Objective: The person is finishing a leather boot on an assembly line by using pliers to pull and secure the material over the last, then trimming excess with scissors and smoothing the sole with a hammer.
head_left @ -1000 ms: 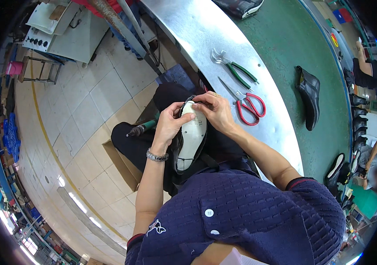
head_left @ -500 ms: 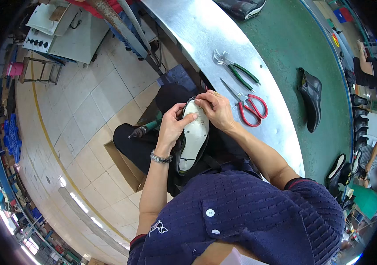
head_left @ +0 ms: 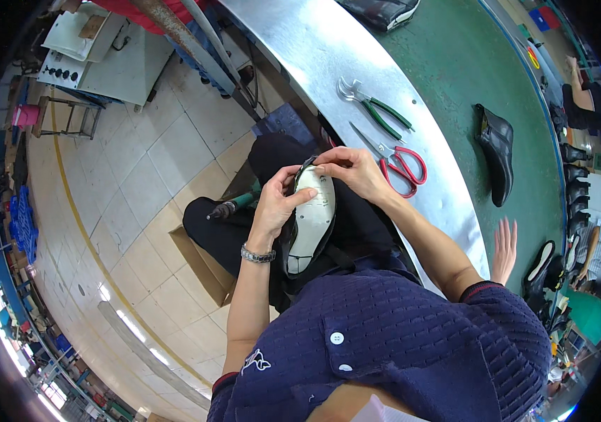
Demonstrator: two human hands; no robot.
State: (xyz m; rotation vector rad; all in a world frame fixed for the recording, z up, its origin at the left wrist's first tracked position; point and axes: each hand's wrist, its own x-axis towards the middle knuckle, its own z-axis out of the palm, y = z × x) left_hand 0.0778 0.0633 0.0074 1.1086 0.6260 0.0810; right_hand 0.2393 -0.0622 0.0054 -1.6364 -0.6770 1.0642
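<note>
A black shoe point(head_left: 314, 219) lies bottom up across my lap, its pale insole board facing me with small dark nail heads in it. Around its far left edge wraps my left hand point(head_left: 276, 202), thumb pressed onto the board. My right hand point(head_left: 354, 173) pinches the black upper's edge at the far end; the fingertips partly hide that spot. A green-handled tool point(head_left: 235, 204) with a dark tip rests over my leg, left of the shoe. On the metal bench edge lie lasting pincers point(head_left: 378, 112) with green handles and red-handled scissors point(head_left: 400, 167).
Another black shoe point(head_left: 497, 155) lies on the green benchtop point(head_left: 448, 91), with part of one more point(head_left: 385, 13) farther off. Another person's open hand point(head_left: 504, 252) reaches over the bench at right. A cardboard box point(head_left: 202, 264) stands on the floor left of my legs.
Another person's hand has come into view at the right over the bench. My right hand has shifted slightly at the shoe's far end, while the left keeps its hold.
</note>
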